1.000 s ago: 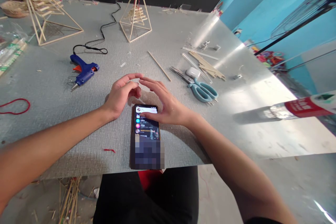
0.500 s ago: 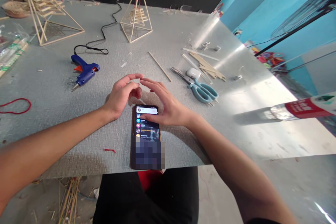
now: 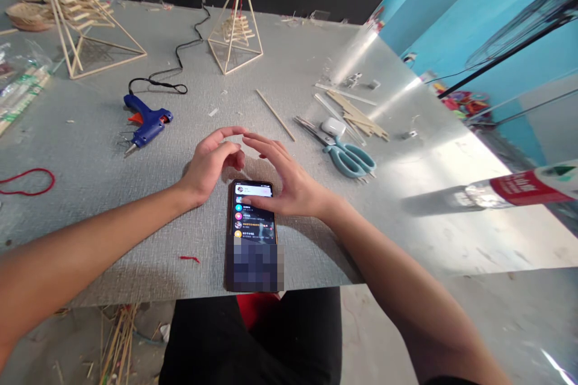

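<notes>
Phone (image 3: 251,234) lies flat on the grey table (image 3: 90,150), its near end at the table's front edge and its lit screen facing up. Left hand (image 3: 210,165) rests on the table just beyond the phone's far-left corner, fingers loosely curled and gripping nothing. Right hand (image 3: 284,177) lies open over the phone's far-right corner, fingers spread and stretched toward the left hand, thumb resting on the upper part of the screen. Fingertips of the 2 hands nearly meet beyond the phone.

Scissors (image 3: 345,153) with teal handles lie to the right of the hands, with a small white case (image 3: 333,126) on the blades and a loose heap of sticks (image 3: 356,114) just behind. A single stick (image 3: 275,114) lies beyond the hands. To the left sits a blue glue gun (image 3: 147,120), its black cord (image 3: 180,57) running to the far edge. 2 stick pyramids stand at the back: 1 at far left (image 3: 81,18), 1 near the centre (image 3: 235,24). Red string (image 3: 29,180) loops at the left edge, and a red scrap (image 3: 188,258) lies left of the phone.
</notes>
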A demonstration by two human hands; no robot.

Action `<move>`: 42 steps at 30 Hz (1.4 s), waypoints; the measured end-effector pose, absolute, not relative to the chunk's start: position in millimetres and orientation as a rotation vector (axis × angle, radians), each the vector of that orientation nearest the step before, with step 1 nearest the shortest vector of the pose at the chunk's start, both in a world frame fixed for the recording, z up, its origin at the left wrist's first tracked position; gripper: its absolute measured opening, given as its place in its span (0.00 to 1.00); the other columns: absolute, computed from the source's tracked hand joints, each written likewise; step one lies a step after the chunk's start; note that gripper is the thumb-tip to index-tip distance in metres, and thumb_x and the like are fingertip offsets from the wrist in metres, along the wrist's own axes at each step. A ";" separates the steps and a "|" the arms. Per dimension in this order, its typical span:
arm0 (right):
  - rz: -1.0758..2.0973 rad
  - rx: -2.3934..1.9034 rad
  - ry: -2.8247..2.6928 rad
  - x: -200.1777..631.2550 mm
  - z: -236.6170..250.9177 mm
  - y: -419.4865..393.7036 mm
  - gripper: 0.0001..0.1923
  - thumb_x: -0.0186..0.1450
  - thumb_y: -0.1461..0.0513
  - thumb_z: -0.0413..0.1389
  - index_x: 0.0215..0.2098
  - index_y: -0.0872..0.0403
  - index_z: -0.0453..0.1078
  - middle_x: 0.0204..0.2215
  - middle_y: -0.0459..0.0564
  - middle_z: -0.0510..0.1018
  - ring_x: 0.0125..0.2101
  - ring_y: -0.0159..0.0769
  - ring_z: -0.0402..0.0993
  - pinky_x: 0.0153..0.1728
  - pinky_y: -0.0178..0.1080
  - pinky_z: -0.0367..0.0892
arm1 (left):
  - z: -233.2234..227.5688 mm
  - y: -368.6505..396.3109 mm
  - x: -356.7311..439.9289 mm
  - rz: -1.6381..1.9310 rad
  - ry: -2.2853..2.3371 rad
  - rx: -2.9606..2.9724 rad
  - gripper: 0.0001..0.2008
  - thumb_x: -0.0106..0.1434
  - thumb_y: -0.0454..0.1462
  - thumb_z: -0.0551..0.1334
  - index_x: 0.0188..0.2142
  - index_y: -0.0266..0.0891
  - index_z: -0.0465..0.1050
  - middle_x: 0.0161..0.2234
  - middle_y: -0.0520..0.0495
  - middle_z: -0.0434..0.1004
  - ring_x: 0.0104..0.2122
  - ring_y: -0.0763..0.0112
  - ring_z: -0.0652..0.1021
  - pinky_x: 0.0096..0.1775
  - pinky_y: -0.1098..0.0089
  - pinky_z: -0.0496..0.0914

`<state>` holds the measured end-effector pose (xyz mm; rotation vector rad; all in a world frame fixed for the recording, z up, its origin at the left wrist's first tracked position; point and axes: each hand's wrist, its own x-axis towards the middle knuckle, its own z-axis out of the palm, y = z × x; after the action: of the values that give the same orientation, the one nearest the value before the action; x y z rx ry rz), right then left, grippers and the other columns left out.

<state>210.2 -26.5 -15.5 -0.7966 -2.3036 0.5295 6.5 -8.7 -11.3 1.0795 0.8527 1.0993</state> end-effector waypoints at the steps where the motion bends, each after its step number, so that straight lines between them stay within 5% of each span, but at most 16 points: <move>1: 0.521 -0.788 -2.301 210.1 -15.8 -26.5 0.49 0.64 0.46 0.67 0.76 0.49 0.51 0.73 0.63 0.61 0.73 0.55 0.57 0.71 0.65 0.56 | -11.3 -8.6 6.5 1.099 0.853 1.078 0.18 0.61 0.37 0.62 0.50 0.39 0.74 0.24 0.55 0.73 0.28 0.74 0.74 0.38 0.71 0.71; 8: 0.594 -0.807 -2.311 213.4 -10.3 -27.3 0.53 0.63 0.45 0.68 0.77 0.46 0.47 0.75 0.62 0.57 0.75 0.55 0.52 0.70 0.63 0.61 | -10.9 -9.0 6.4 1.098 0.866 1.067 0.21 0.61 0.37 0.62 0.54 0.39 0.72 0.24 0.56 0.73 0.28 0.74 0.75 0.38 0.70 0.71; 13: 0.839 -0.835 -2.420 223.1 4.7 -40.4 0.79 0.50 0.38 0.74 0.79 0.45 0.25 0.80 0.59 0.32 0.78 0.61 0.31 0.73 0.68 0.50 | -11.9 -8.7 6.5 1.099 0.865 1.081 0.20 0.61 0.37 0.62 0.53 0.39 0.72 0.25 0.55 0.74 0.29 0.73 0.76 0.39 0.70 0.71; 15: 0.872 -0.874 -2.488 223.7 11.2 -51.3 0.82 0.47 0.38 0.75 0.79 0.45 0.24 0.79 0.58 0.26 0.78 0.63 0.23 0.74 0.71 0.44 | -11.6 -8.7 7.2 1.101 0.884 1.083 0.20 0.60 0.37 0.62 0.53 0.39 0.72 0.25 0.55 0.73 0.29 0.73 0.75 0.38 0.70 0.71; 24: 0.808 -0.751 -2.624 209.9 21.3 -82.2 0.82 0.45 0.39 0.76 0.80 0.46 0.28 0.78 0.56 0.22 0.76 0.64 0.15 0.74 0.70 0.26 | -7.3 -10.5 8.6 1.116 0.903 1.045 0.19 0.59 0.36 0.64 0.51 0.38 0.74 0.25 0.55 0.73 0.28 0.75 0.74 0.37 0.71 0.71; 38: 0.811 -0.731 -2.643 208.9 13.8 -78.3 0.78 0.48 0.40 0.75 0.80 0.47 0.29 0.79 0.55 0.21 0.76 0.62 0.16 0.75 0.68 0.28 | -5.6 -10.7 9.9 1.113 0.919 1.058 0.19 0.59 0.37 0.62 0.50 0.38 0.73 0.26 0.55 0.73 0.29 0.74 0.75 0.37 0.70 0.71; 42: 0.715 -0.816 -2.516 206.9 12.8 -69.0 0.65 0.59 0.41 0.70 0.79 0.43 0.34 0.80 0.54 0.33 0.78 0.58 0.26 0.76 0.68 0.37 | -5.6 -10.8 9.3 1.123 0.914 1.060 0.18 0.58 0.36 0.62 0.49 0.38 0.73 0.26 0.55 0.73 0.28 0.74 0.74 0.36 0.70 0.71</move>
<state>206.9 -69.0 12.8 -0.8157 -2.5158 0.7152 9.3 -10.8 -5.6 1.0602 0.9141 1.1234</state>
